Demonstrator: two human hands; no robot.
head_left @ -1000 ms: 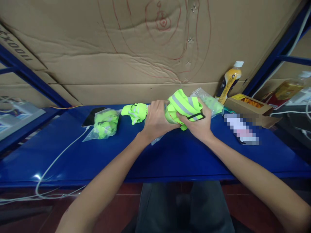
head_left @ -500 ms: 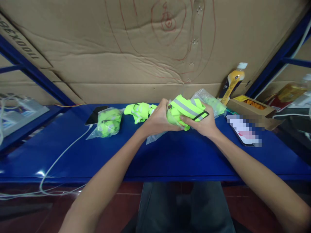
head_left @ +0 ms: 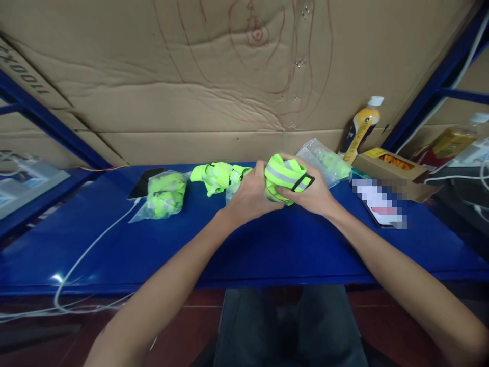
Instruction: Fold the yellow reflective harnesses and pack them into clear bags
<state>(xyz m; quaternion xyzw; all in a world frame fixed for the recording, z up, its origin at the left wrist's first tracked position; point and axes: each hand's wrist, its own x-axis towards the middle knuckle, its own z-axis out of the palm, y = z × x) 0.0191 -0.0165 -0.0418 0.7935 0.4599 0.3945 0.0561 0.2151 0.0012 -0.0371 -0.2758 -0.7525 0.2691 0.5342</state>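
Both hands grip one bundle of neon yellow-green strap (head_left: 284,173) with grey reflective stripes and a black buckle. My left hand (head_left: 252,192) wraps round its left side; my right hand (head_left: 311,189) closes on its right side, thumb across the front. A loose neon strap bundle (head_left: 217,177) lies left of my left hand, with some clear plastic beside it. Farther left, a clear bag with neon straps (head_left: 167,195) rests on the blue table. Another bag with neon material (head_left: 330,163) lies behind my right hand.
On the blue table (head_left: 244,255), a dark phone (head_left: 145,183) with a white cable (head_left: 91,247) lies left. To the right are a lit phone (head_left: 378,204), an open cardboard box (head_left: 397,171) and a yellow bottle (head_left: 361,130). Cardboard (head_left: 153,112) stands behind.
The view has shifted slightly. My hands have drawn closer round the strap bundle, which looks more compact and narrower. The clear plastic that hung below my left hand no longer shows there.
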